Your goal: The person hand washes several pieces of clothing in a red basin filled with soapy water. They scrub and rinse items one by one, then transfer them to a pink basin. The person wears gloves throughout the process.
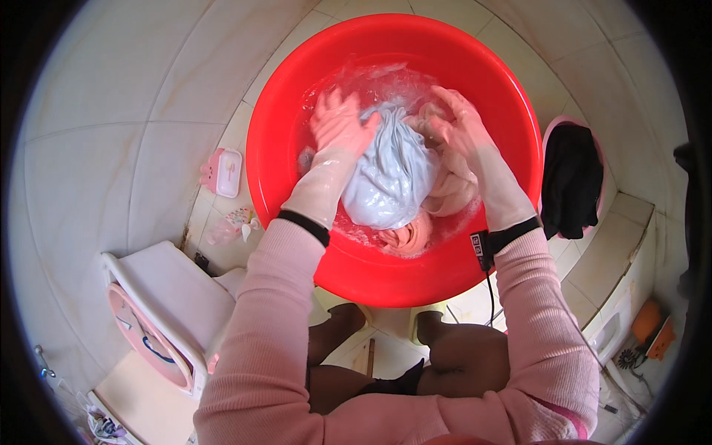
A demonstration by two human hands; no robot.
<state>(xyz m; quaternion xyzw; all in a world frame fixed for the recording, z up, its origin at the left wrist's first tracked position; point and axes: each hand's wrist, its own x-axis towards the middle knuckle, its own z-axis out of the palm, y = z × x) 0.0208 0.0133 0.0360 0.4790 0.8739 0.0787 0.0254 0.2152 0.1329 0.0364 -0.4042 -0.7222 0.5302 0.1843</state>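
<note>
While the blue cloth (389, 174) lies in the tub (278, 170) between the two hands, its long axis runs roughly away from the person, in line with the forearms. Its folded, narrower end points to the far rim; its broad, puffed end faces the person. The left hand (343, 127) is nearer, at the cloth's upper left edge, fingers spread and thumb at the folds, seemingly touching but not gripping. The right hand (461, 124) is a little farther off on the other side, fingers parted and loosely bent over the beige cloth (454, 182); whether it touches that cloth I cannot tell. A peach cloth (408, 236) sits bunched under the blue one's near end, with sudsy water around. Outside, a black garment (571, 178) lies in a pink basin at right.
</note>
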